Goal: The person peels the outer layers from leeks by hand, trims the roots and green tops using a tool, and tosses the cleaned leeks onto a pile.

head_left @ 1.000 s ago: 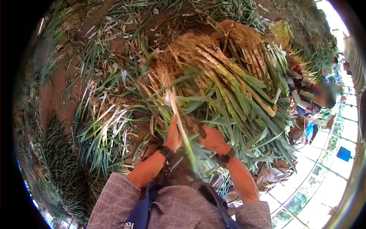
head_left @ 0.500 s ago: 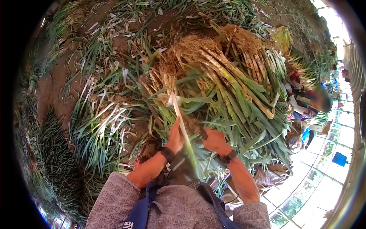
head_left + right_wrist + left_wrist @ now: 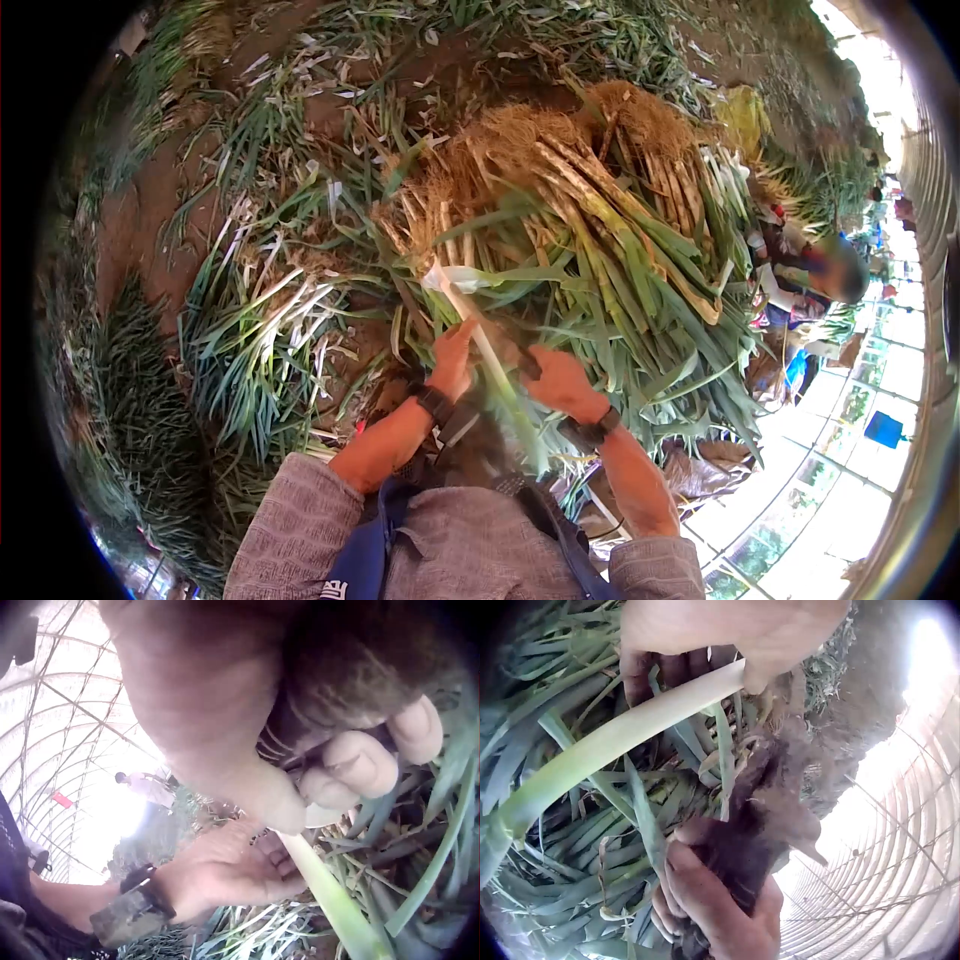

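Note:
A single leek (image 3: pixel 487 349), pale at the top and green lower down, slants between the two hands. My left hand (image 3: pixel 453 362) holds its white part; in the left wrist view the thumb lies over the leek (image 3: pixel 622 735) with the fingers behind it. My right hand (image 3: pixel 563 384), just to the right of the leek, grips a dark brown, soil-caked thing (image 3: pixel 754 817) whose kind I cannot tell. A whitish leaf sheath (image 3: pixel 462 278) spreads at the leek's upper end. The leek's root end is hidden among the heap in the head view.
A heap of unpeeled leeks (image 3: pixel 610 230) with tangled brown roots (image 3: pixel 525 140) lies just beyond the hands. White-stemmed leeks (image 3: pixel 285 325) lie to the left. Cut leaves litter the brown ground (image 3: pixel 150 225). Another person (image 3: pixel 805 275) is at the right, and a yellow sack (image 3: pixel 742 120) lies behind the heap.
The leek has shifted a little down and to the right in the head view, and the whitish sheath shows more at its upper end. Both hands keep their grips and have moved slightly.

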{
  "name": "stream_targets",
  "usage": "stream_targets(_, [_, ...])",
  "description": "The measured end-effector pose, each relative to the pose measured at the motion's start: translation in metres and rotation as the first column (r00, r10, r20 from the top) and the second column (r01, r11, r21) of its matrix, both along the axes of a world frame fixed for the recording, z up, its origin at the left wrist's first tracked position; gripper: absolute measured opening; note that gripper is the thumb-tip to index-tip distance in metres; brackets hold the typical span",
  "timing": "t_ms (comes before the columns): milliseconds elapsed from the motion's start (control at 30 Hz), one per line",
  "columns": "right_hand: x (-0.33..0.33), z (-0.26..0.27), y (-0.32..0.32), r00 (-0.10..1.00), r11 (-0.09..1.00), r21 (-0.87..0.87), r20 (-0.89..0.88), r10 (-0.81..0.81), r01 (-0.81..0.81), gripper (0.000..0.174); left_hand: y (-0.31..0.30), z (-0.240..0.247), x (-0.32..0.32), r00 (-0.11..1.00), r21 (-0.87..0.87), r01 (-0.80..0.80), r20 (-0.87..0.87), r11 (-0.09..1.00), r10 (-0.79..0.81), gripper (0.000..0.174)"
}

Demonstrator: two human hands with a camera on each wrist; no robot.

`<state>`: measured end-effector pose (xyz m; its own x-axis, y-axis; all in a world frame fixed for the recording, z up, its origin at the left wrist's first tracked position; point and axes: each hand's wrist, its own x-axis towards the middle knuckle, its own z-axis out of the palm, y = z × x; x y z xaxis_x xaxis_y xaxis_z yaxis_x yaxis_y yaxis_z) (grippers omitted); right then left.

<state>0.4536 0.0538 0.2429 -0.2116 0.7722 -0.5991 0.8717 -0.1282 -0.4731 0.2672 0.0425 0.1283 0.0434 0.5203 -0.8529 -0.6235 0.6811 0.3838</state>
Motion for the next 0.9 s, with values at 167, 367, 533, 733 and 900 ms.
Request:
stream_targets(167, [-0.002, 0.004, -0.001, 0.994, 0.996, 0.071, -0.098, -0.053, 0.060, 0.043, 0.000, 0.010, -0.014, 0.997, 0.064, 0.009, 0.079, 0.998, -0.014, 0.037])
stream_targets(367, [0.003, -0.037, -0.013, 0.862, 0.956, -0.120, -0.415, -0.293, 0.267, 0.042, 0.003, 0.013, -0.001, 0.982, 0.129, 0.127, 0.120, 0.983, -0.143, 0.033])
stream_targets(533, [-0.011, -0.031, -0.014, 0.848, 0.962, -0.174, -0.458, -0.267, 0.209, 0.050, 0.019, 0.023, -0.008, 0.986, 0.210, 0.138, 0.061, 0.968, -0.154, 0.029])
stream_targets(733, [0.006, -0.029, -0.010, 0.850, 0.904, -0.409, -0.427, -0.309, 0.123, 0.051, 0.066, 0.044, -0.058, 0.865, 0.533, 0.399, -0.488, 0.746, -0.114, 0.059])
stream_targets(900, [0.022, -0.024, -0.026, 0.661, 0.888, -0.410, -0.611, -0.436, 0.207, 0.057, 0.107, 0.056, -0.074, 0.713, 0.621, 0.622, -0.701, 0.476, -0.018, 0.080])
